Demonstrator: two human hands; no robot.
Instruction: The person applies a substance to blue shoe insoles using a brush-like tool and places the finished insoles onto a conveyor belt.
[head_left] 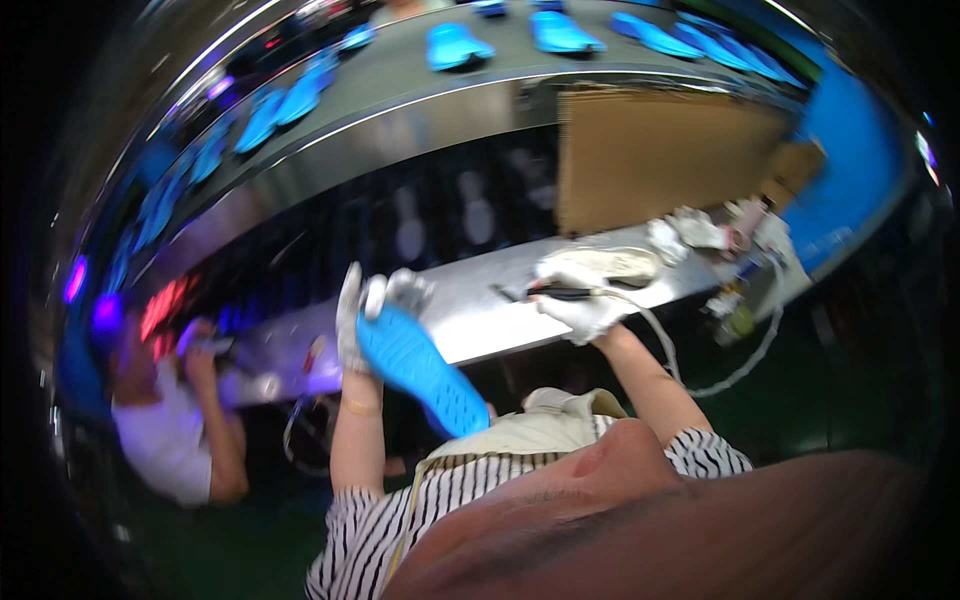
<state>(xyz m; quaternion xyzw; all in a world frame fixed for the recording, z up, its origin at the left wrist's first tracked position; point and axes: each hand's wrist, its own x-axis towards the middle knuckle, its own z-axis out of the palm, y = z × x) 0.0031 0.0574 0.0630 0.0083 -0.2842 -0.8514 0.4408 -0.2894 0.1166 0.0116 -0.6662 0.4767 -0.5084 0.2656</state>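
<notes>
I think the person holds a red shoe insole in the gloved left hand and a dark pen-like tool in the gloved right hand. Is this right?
Not quite: the shoe insole is blue, not red, as the head view shows. The rest holds: the gloved left hand grips it, and the gloved right hand holds a dark pen-like tool over the metal work ledge.

One view only: head cam, worn on the person's head, fisheye, looks steeply down and fwd over their own face and striped shirt (400,520). Close on the gloved hands; the metal workbench (480,300) sits mid-frame w/ the conveyor (420,85) farther off at top. Straight edges bow near the rim, corners black. No 2nd view to overlap
</notes>
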